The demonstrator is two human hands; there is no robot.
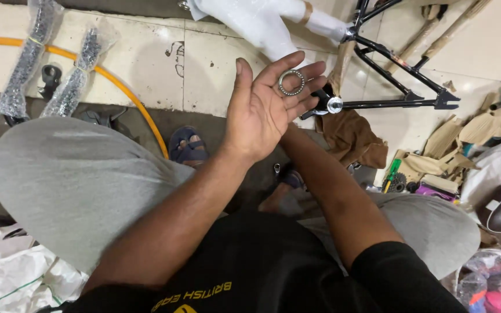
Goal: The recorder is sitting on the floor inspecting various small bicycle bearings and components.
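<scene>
Left hand (265,110) is lying open, palm up, fingers spread and slightly curled, thumb pointing toward 12 o'clock. A metal bearing ring (291,82) is resting flat on the fingers (305,87), near their tips; nothing is pinching it, the fingers are simply cradling it from below. Right hand is running under the left from 5 o'clock and is hidden behind it; cannot tell whether it is gripping anything.

At 1 to 2 o'clock from the ring, a black bicycle frame (404,69) is lying on the pale tiled floor (204,64), its upper tube wrapped in white foam (256,20). A silver cup on the frame (334,105) is showing just beside the fingertips, at 4 o'clock from the ring. A brown cloth (352,136) is crumpling under the frame. At 9 to 10 o'clock, two bagged black parts (50,69) are lying by a yellow hose (117,87). Grey-trousered knees (71,174) are filling the lower view; a sandalled foot (187,145) is showing between them.
</scene>
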